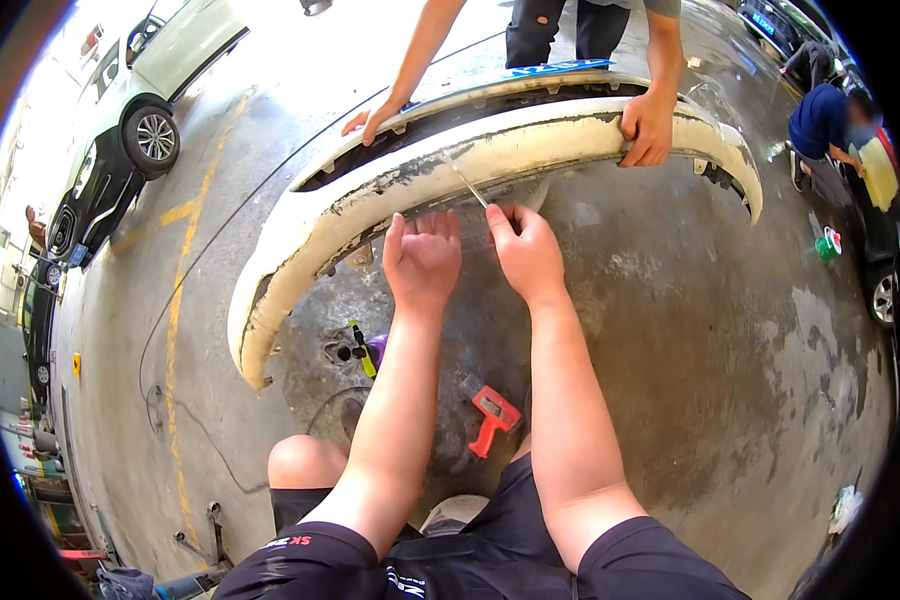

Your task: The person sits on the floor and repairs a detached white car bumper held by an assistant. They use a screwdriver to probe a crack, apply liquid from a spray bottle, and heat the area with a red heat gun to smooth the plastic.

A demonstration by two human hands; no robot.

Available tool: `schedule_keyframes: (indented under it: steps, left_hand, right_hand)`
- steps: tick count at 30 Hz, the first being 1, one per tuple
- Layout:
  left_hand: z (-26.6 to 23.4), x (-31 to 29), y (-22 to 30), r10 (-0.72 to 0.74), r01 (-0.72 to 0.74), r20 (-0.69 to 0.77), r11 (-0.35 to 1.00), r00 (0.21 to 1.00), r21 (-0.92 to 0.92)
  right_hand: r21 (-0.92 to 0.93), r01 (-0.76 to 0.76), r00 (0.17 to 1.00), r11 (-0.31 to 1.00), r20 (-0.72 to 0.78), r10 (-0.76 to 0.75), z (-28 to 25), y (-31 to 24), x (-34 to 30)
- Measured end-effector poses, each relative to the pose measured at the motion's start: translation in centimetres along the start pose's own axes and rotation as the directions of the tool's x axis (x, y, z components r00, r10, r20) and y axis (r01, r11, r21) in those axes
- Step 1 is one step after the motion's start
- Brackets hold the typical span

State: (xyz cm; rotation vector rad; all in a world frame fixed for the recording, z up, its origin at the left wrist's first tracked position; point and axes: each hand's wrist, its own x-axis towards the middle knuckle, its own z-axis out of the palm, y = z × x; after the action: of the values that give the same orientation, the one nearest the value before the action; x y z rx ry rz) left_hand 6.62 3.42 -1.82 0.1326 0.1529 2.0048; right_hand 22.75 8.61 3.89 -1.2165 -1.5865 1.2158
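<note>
A worn cream car bumper (295,235) with scraped, dark patches arches across the space before me. In my right hand (528,250) is a slim metal rod-like tool (473,190), slanting up and left. Its tip meets the bumper's face, or nearly so, by a grey scraped patch. Just below the bumper's lower edge, my left hand (423,262) is open, palm up, fingers stretched out and thumb apart; whether it touches the bumper I cannot tell. Across from me, another person's hands (650,128) rest on the bumper, one on each side.
A red heat-gun-shaped tool (493,415) and a yellow-green and black tool (363,350) lie on the concrete floor. A dark cable (185,270) curves along the left. A white car (120,110) stands far left. At right, a crouching person (820,130) works near a green tub (828,245).
</note>
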Motion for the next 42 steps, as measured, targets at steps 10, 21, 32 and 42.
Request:
schedule_keyframes:
  steps: [10, 21, 32, 42]
  left_hand:
    - [1.4, 2.3, -0.2, 0.064, -0.029, -0.202, 0.985, 0.977, 0.172]
    - [1.9, 1.8, -0.4, 0.11, -0.05, -0.222, 0.964, 0.969, 0.261]
    - [3.5, 1.4, 0.2, 0.09, -0.004, -0.335, 0.968, 0.938, 0.25]
    - [2.6, 1.7, -0.2, 0.104, -0.03, -0.308, 0.971, 0.946, 0.237]
  right_hand:
    - [0.053, 0.016, 0.999, 0.998, -0.041, -0.014, 1.1, 1.1, 0.9]
    - [0.023, -0.011, 1.0, 1.0, 0.001, 0.011, 0.6, 1.4, 1.0]
    - [-0.042, -0.025, 0.999, 0.999, -0.03, 0.023, 1.5, 1.7, 0.8]
    - [-0.03, 0.028, 0.995, 0.999, -0.092, -0.031, 2.5, 0.7, 0.4]
